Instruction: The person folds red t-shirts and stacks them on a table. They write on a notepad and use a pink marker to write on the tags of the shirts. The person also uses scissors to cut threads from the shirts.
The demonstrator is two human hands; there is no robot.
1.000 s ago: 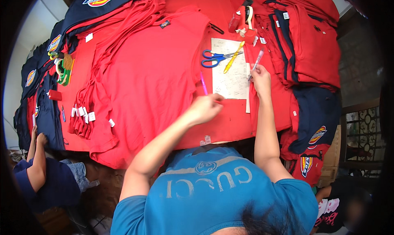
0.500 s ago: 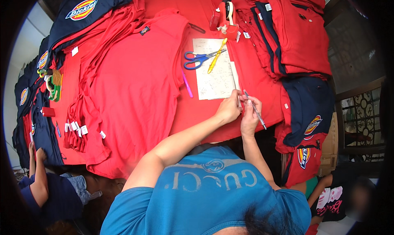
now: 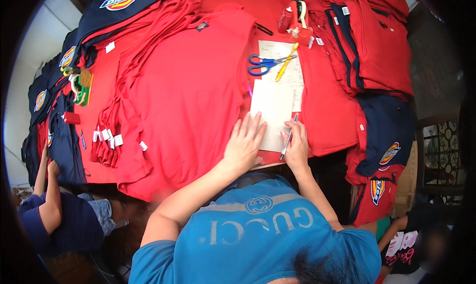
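A pale blank sheet of paper (image 3: 271,103) lies at the near edge of the red-covered table, over part of a handwritten sheet (image 3: 297,96). My left hand (image 3: 242,142) rests flat on its left side, fingers spread. In my right hand (image 3: 297,147) is a slim pen (image 3: 288,140), held slanting at the paper's right edge. Blue-handled scissors (image 3: 264,64) and a yellow stick-like tool (image 3: 286,63) cross on the handwritten sheet, just beyond the blank one. Only a bit of a pink pen (image 3: 250,89) shows beside the paper.
Red garments (image 3: 193,85) spread across the left, with folded red and navy piles (image 3: 384,53) at the right. A red tape dispenser (image 3: 299,28) stands at the back; a green one (image 3: 82,93) lies far left. One person (image 3: 64,204) is at left, another (image 3: 406,239) at right.
The blank paper has come down flat over the handwritten sheet. My left hand has gone from a pinch to lying spread on it. The pen stays in my right hand. The view has shifted.
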